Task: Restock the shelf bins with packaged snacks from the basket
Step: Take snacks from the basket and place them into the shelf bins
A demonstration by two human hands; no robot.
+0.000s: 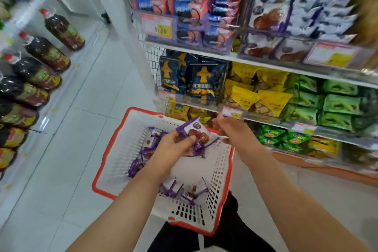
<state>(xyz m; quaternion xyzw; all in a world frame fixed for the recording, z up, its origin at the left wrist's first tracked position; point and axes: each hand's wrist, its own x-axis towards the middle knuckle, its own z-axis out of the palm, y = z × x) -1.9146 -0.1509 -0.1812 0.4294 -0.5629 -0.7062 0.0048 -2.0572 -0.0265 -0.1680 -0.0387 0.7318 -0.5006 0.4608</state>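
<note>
While the left hand [173, 143] grips purple-and-white snack packets [194, 135] at frame centre, the right hand [231, 129] hangs loosely curled, empty; the basket [131, 120] holds more (matching upper-right bin [296, 16] already well filled).

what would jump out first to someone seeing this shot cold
The left hand grips a bunch of purple-and-white snack packets over the white basket with a red rim, bottom centre. The right hand is just beside it, and matching purple packs fill the upper right shelf bin.
</note>
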